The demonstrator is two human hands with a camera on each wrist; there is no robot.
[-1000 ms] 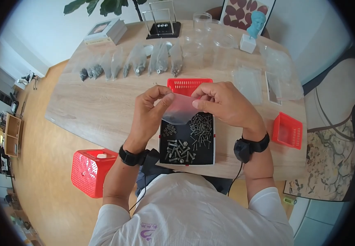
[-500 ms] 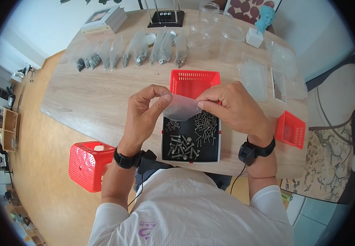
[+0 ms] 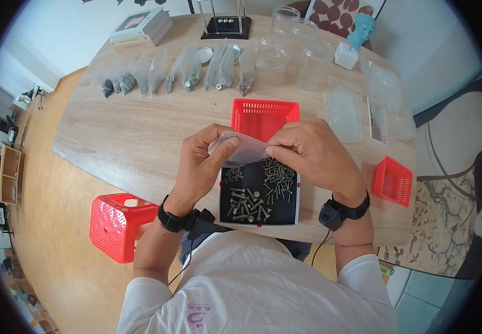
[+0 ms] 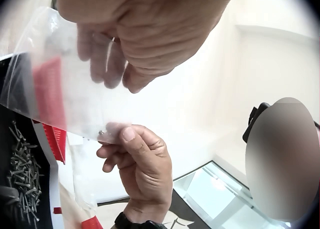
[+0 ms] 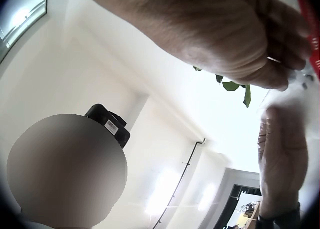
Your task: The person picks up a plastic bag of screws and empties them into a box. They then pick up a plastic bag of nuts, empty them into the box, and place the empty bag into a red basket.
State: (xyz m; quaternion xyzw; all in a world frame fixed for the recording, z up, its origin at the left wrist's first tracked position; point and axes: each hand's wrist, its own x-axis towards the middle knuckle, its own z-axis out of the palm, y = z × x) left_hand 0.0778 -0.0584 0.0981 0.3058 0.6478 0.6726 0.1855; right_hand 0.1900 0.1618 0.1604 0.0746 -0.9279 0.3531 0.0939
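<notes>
A clear plastic zip bag [image 3: 245, 149] is stretched between both hands above a black-lined tray [image 3: 283, 214]. My left hand [image 3: 197, 164] grips the bag's left side, thumb on top. At the opposite edge, my right hand [image 3: 320, 157] pinches the plastic between thumb and fingers. The left wrist view shows a tiny metal piece [image 4: 101, 133] in the bag, close to the right fingertips. Beneath, the tray holds thick bolts [image 3: 247, 205] at the front, thin screws [image 3: 279, 179] on the right and small ring-shaped nuts [image 3: 233, 175] on the left.
A red basket [image 3: 265, 119] stands right behind the tray, and a smaller red basket [image 3: 392, 181] at the right. Filled bags [image 3: 191, 72] line the back, beside clear jars [image 3: 271, 58]. Flat plastic bags [image 3: 344, 114] lie at right. A red stool [image 3: 115, 228] stands left.
Both hands keep their hold on the bag, which has tilted and shifted slightly between them. The head view has moved a little; the tray's contents look the same.
</notes>
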